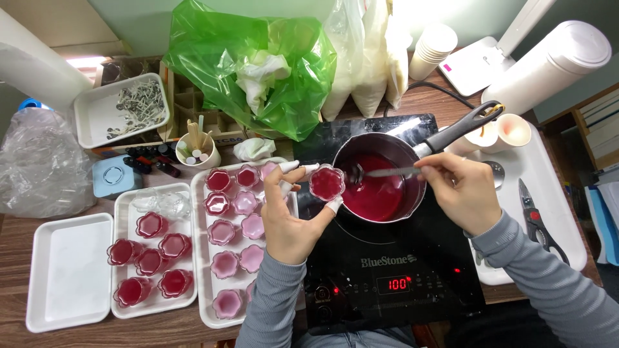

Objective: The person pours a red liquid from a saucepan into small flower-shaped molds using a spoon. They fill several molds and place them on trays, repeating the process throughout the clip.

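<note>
The left hand (287,216) grips a small flower-shaped cup (327,183) of red liquid between fingertips and thumb, holding it just above the left rim of the saucepan (380,177). The right hand (459,191) is clenched on a metal spoon (380,173) — its long axis runs nearly level, left to right, bowl end over the red liquid in the pan. The cup lies directly left of the spoon's bowl, almost touching; the right hand is well apart. The pan sits on a black induction cooker (393,264) — filled cups fill the white tray (205,303) on the worktop to the left.
</note>
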